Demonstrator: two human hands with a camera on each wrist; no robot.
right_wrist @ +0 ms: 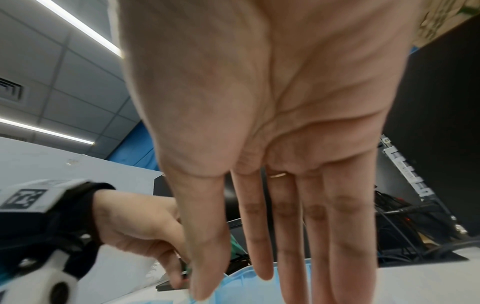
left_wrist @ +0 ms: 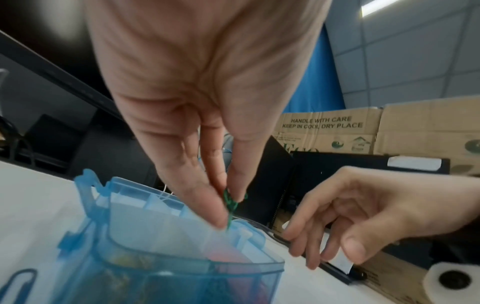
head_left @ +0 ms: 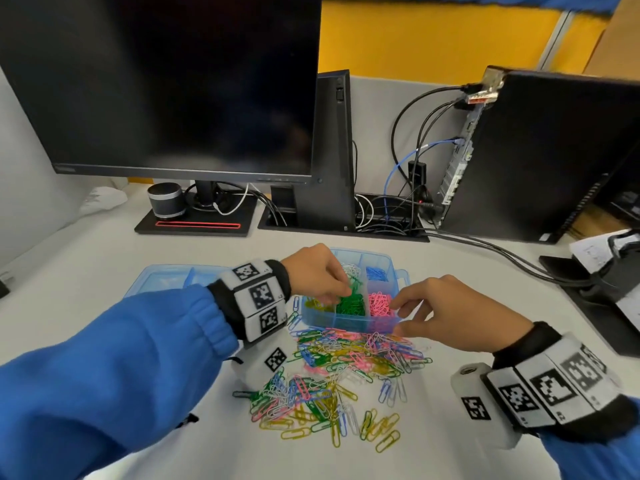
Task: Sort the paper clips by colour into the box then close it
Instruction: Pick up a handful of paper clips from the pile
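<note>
left hand point(left_wrist: 207, 127) pinches a green clip point(left_wrist: 230, 202) over the box point(head_left: 349, 322); right hand point(head_left: 453, 315) hovers spread. step: sorting. next, likely: release into the green compartment.

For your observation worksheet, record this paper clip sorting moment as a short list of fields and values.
left hand: pinches green paper clips above the box's green compartment
right hand: fingers straight, holding nothing, at the compartment box near corner
filled compartments: yellow, green, pink, white, blue
lid: open, lying flat left of the box
unsorted pile: mixed colours, on the desk in front of the box
</note>
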